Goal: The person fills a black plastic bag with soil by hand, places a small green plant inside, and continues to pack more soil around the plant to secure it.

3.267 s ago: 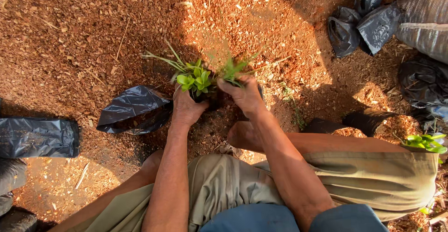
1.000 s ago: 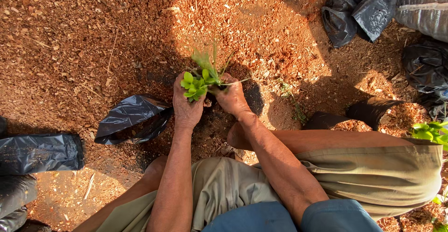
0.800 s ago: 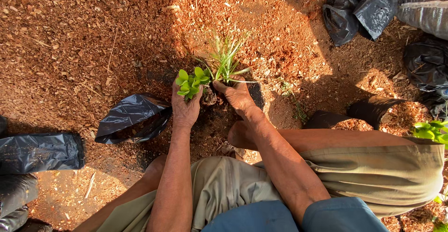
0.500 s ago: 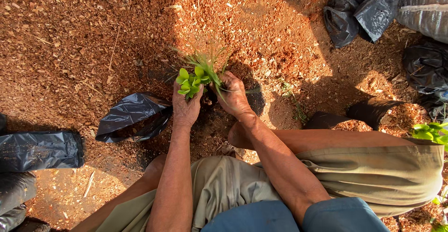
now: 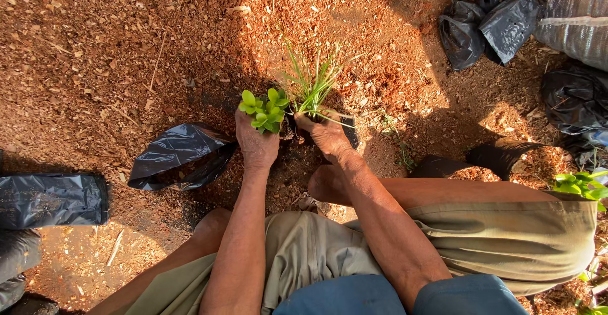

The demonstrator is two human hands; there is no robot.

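Note:
I sit on bare reddish soil with my knees apart, both arms reaching forward. My left hand (image 5: 256,142) is closed around the base of a small seedling with round bright green leaves (image 5: 265,109). My right hand (image 5: 324,132) grips the base of a tuft of thin grass-like blades (image 5: 312,83) that stands upright beside the seedling. Both plants rise from a dark planting bag (image 5: 349,131) mostly hidden under my hands.
An empty crumpled black plastic bag (image 5: 178,160) lies left of my hands. A filled black bag (image 5: 52,199) sits at the far left. More black bags (image 5: 491,20) and a grey sack (image 5: 573,14) lie at the top right. Another seedling (image 5: 579,185) shows at the right edge.
The grass tuft has been raised upright in my right hand, its blades now fanned out above the seedling. My left hand has stayed on the seedling.

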